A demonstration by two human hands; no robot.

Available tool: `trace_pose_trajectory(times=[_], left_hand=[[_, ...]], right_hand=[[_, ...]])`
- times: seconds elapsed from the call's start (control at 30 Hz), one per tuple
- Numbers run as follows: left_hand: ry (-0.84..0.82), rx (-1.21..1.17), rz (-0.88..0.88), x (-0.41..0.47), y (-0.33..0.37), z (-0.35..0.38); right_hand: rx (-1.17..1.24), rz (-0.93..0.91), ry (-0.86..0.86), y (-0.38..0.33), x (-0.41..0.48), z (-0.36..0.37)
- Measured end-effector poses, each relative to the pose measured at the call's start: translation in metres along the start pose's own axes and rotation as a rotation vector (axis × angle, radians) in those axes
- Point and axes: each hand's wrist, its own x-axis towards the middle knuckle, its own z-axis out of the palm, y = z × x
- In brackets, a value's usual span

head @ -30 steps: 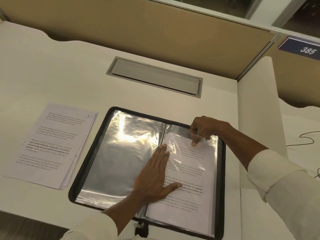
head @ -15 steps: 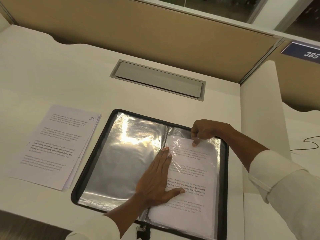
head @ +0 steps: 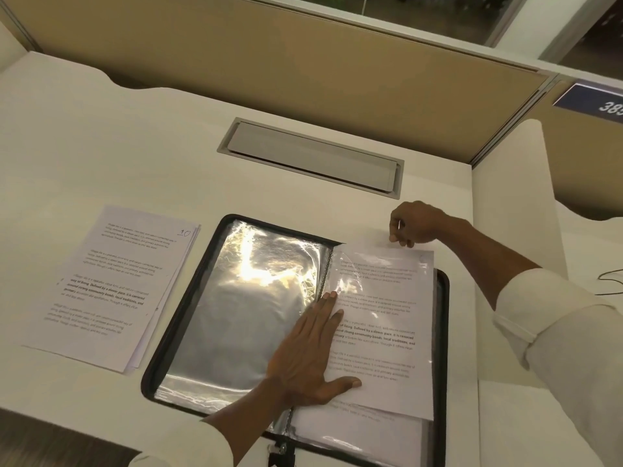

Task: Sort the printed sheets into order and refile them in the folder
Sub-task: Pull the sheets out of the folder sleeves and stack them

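A black-edged folder [head: 442,332] lies open on the white desk, its clear plastic sleeves [head: 249,298] shining on the left page. My left hand [head: 310,352] lies flat near the spine, pressing the right sleeve down. My right hand [head: 413,224] pinches the top edge of a printed sheet [head: 384,332], which sticks out beyond the folder's top edge, partly out of the right sleeve. More sheets show in the sleeves underneath. A stack of printed sheets [head: 114,288], the top one marked 10, lies to the left of the folder.
A grey cable hatch [head: 313,156] is set in the desk behind the folder. A tan partition [head: 269,55] runs along the back, a white divider [head: 512,197] stands at the right. A dark cable [head: 610,281] lies beyond it.
My right hand has moved up and away, drawing the printed sheet upward out of the right sleeve past the folder's top edge. My left hand stays pressed flat by the spine.
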Motion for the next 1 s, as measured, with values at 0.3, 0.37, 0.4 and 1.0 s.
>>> trace_pose_trajectory(times=[0.3, 0.37, 0.4, 1.0], left_hand=[[0.02, 0.012, -0.003, 0.001, 0.002, 0.0], [0.028, 0.014, 0.002, 0.001, 0.002, 0.0], [0.031, 0.01, 0.002, 0.001, 0.002, -0.001], [0.033, -0.066, -0.042, 0.0, 0.0, 0.0]], right_hand=[[0.249, -0.015, -0.163, 0.004, -0.004, 0.009], [0.258, -0.023, -0.131, 0.006, -0.003, 0.019], [0.256, -0.033, -0.093, 0.007, -0.004, 0.023], [0.201, -0.036, 0.003, 0.022, 0.01, 0.032]])
